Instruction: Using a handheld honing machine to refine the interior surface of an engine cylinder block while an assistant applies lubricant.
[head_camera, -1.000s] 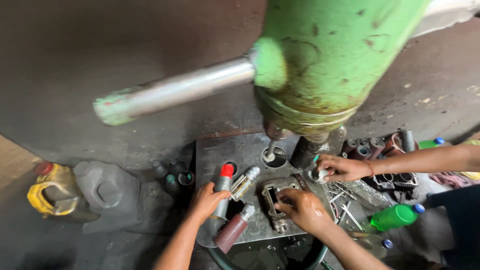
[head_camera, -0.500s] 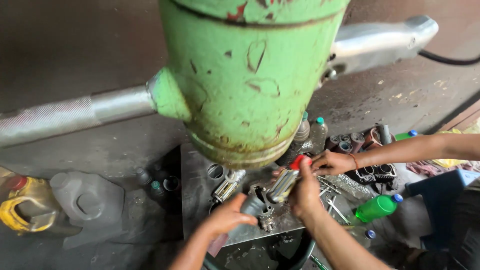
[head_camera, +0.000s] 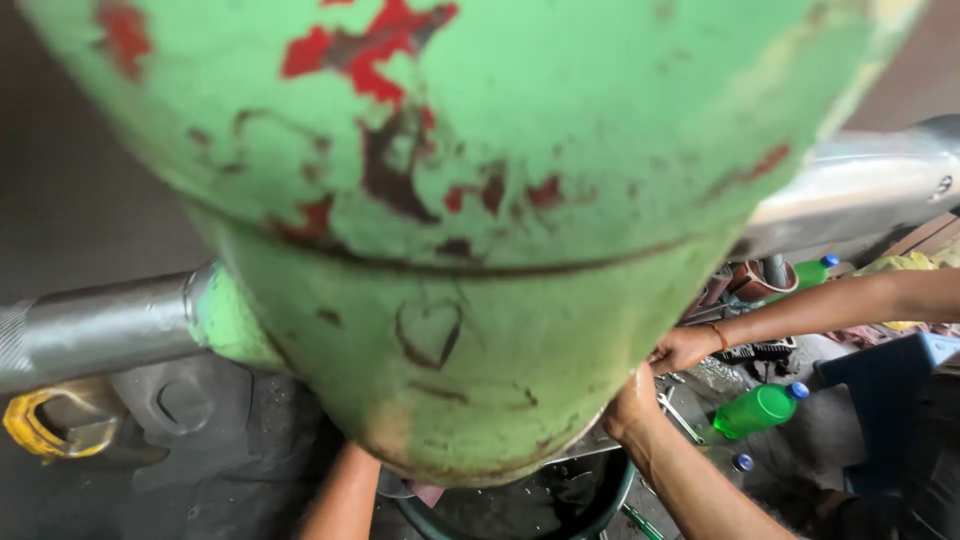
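Note:
A big green machine head (head_camera: 480, 200) with chipped paint and red patches fills most of the head view and hides the work surface below it. My left forearm (head_camera: 345, 495) rises from the bottom edge, and its hand is hidden behind the green casting. My right hand (head_camera: 632, 405) reaches in under the casting's right edge. Only its back and wrist show, so what the fingers hold is hidden. Another person's hand (head_camera: 685, 348) comes in from the right and rests just above mine, its fingers curled at the machine's edge.
A steel handle bar (head_camera: 100, 325) sticks out on the left and another (head_camera: 860, 190) on the right. Nearby lie a green bottle (head_camera: 755, 410), a second one (head_camera: 810, 272) farther back, a yellow object (head_camera: 45, 425), a grey cast part (head_camera: 185, 400) and a blue object (head_camera: 885, 390).
My head has moved down and closer, so the green casting now covers the plate, the tools and my left hand. The other person's hand stays at the right.

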